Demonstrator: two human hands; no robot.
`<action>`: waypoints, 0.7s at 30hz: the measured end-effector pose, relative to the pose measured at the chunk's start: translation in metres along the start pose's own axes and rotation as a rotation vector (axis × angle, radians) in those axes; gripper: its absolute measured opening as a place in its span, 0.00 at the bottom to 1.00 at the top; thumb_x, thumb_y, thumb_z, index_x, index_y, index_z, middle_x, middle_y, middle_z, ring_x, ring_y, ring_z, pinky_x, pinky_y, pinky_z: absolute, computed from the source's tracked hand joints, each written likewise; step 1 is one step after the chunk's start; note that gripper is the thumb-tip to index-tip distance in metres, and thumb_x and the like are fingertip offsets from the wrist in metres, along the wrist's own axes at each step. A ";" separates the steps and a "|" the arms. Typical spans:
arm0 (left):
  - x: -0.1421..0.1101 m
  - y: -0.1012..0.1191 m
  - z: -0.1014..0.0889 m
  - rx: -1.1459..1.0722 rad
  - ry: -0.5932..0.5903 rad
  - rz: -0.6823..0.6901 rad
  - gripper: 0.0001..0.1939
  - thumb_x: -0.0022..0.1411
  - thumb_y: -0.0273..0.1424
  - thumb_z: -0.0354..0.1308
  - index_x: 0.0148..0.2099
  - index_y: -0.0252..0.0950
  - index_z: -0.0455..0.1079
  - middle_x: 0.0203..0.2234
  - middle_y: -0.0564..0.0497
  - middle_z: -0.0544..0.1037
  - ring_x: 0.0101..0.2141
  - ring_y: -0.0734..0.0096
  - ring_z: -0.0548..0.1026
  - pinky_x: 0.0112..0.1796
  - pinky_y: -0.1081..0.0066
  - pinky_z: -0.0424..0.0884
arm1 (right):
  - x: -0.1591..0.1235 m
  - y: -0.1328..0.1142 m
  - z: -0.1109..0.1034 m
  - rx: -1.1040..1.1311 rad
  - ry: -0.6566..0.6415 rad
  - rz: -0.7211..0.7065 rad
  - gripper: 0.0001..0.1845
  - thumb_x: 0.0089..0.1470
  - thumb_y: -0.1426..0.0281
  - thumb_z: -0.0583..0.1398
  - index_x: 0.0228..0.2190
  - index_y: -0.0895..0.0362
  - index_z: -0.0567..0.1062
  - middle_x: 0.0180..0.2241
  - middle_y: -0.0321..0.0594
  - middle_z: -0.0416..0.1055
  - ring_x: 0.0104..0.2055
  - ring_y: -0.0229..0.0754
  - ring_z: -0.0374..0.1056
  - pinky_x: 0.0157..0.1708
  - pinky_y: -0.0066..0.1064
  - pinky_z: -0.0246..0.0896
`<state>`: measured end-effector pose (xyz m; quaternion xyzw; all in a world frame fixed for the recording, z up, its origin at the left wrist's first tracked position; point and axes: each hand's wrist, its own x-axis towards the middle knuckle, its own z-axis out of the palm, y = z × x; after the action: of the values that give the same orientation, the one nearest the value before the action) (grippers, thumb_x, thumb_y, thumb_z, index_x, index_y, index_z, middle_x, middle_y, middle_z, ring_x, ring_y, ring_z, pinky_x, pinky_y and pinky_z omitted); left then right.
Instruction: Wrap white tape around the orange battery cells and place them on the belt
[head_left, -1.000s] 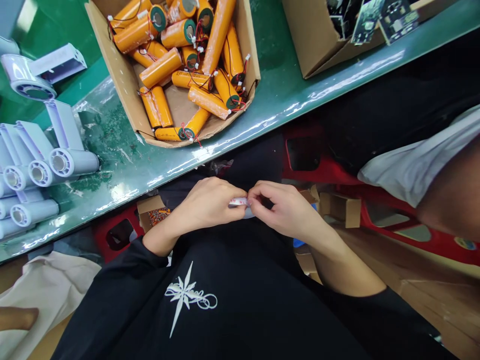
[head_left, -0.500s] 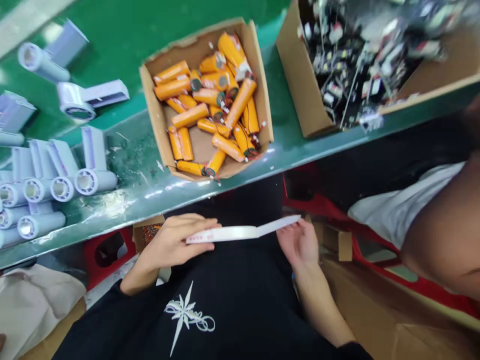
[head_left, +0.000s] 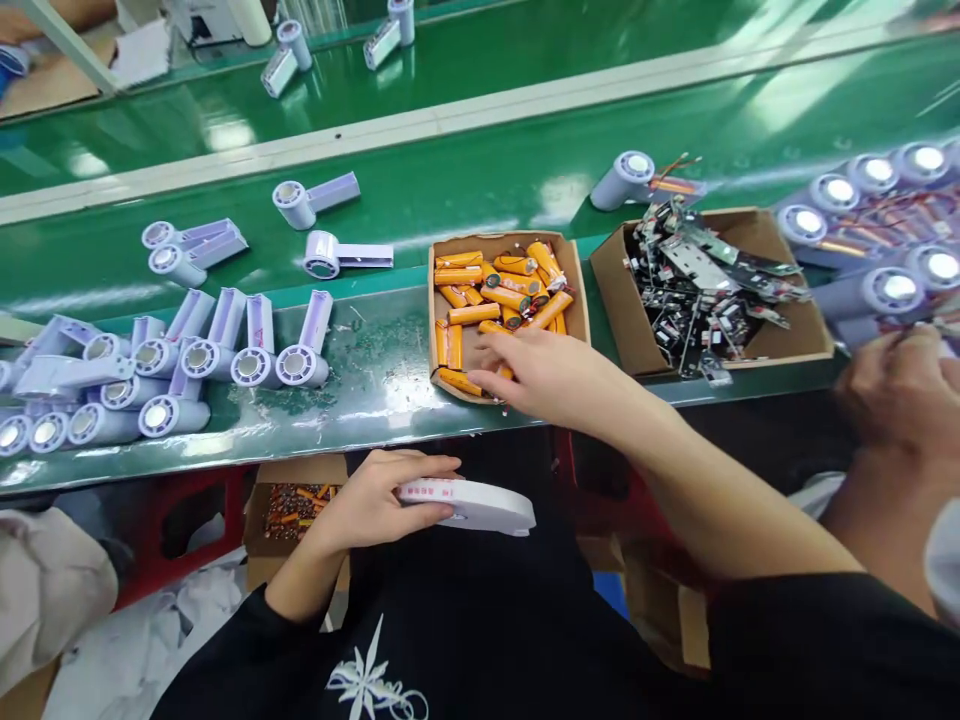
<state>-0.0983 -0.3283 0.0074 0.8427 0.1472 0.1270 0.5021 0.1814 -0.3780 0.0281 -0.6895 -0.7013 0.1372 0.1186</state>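
Observation:
My left hand (head_left: pixel 394 500) grips a roll of white tape (head_left: pixel 491 505) with red print on its edge, fingers above and thumb below, in front of my dark shirt. My right hand (head_left: pixel 532 370) reaches over the near edge of a cardboard box (head_left: pixel 436 345). Its fingers and thumb are apart, at the orange wrapped batteries (head_left: pixel 504 297) in the box. No battery shows between them; the fingertips partly cover those at the near side.
Pale purple plastic housings (head_left: pixel 300 365) stand in rows on the green bench (head_left: pixel 367 390) at the left. Right of the batteries, another carton (head_left: pixel 626 310) holds circuit boards (head_left: pixel 697 265). A co-worker's hand (head_left: pixel 900 385) is at more housings on the far right.
My right hand has left the tape's loose end and moved up into the battery box. The tape roll stays in my left hand, now tilted. The view has shifted, showing more of the bench.

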 end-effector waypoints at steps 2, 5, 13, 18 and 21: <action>-0.006 0.000 0.001 0.005 0.007 -0.049 0.23 0.65 0.39 0.67 0.59 0.35 0.78 0.43 0.48 0.82 0.43 0.78 0.82 0.49 0.80 0.78 | 0.026 -0.007 0.001 -0.113 -0.182 0.001 0.20 0.66 0.55 0.63 0.45 0.59 0.80 0.33 0.48 0.79 0.33 0.50 0.76 0.32 0.35 0.64; -0.015 -0.001 0.001 -0.008 0.018 -0.118 0.24 0.65 0.41 0.67 0.60 0.36 0.78 0.44 0.49 0.82 0.43 0.78 0.82 0.48 0.80 0.77 | 0.029 -0.002 -0.002 -0.071 -0.178 -0.018 0.16 0.65 0.59 0.64 0.47 0.57 0.81 0.36 0.45 0.81 0.36 0.50 0.78 0.34 0.35 0.66; -0.010 -0.014 -0.003 -0.075 -0.121 -0.239 0.27 0.63 0.41 0.67 0.62 0.40 0.76 0.47 0.52 0.82 0.44 0.80 0.82 0.51 0.84 0.74 | -0.047 0.009 -0.012 0.821 0.467 -0.061 0.18 0.53 0.71 0.73 0.46 0.50 0.81 0.43 0.39 0.81 0.46 0.48 0.79 0.49 0.40 0.77; 0.013 -0.018 0.009 -0.107 -0.275 -0.212 0.28 0.64 0.41 0.66 0.64 0.38 0.75 0.54 0.49 0.79 0.50 0.77 0.81 0.54 0.83 0.73 | -0.083 -0.017 0.018 1.498 0.569 0.181 0.25 0.50 0.64 0.76 0.49 0.40 0.79 0.41 0.32 0.79 0.44 0.43 0.79 0.50 0.39 0.80; 0.022 -0.019 0.019 -0.123 -0.365 -0.212 0.28 0.65 0.39 0.64 0.64 0.36 0.75 0.54 0.48 0.79 0.49 0.78 0.81 0.53 0.85 0.71 | -0.106 -0.025 0.028 1.481 0.488 0.298 0.26 0.60 0.63 0.70 0.58 0.40 0.75 0.46 0.34 0.81 0.45 0.43 0.80 0.47 0.39 0.81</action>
<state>-0.0731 -0.3264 -0.0166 0.7992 0.1335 -0.0724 0.5816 0.1502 -0.4849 0.0130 -0.5285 -0.2821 0.4274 0.6771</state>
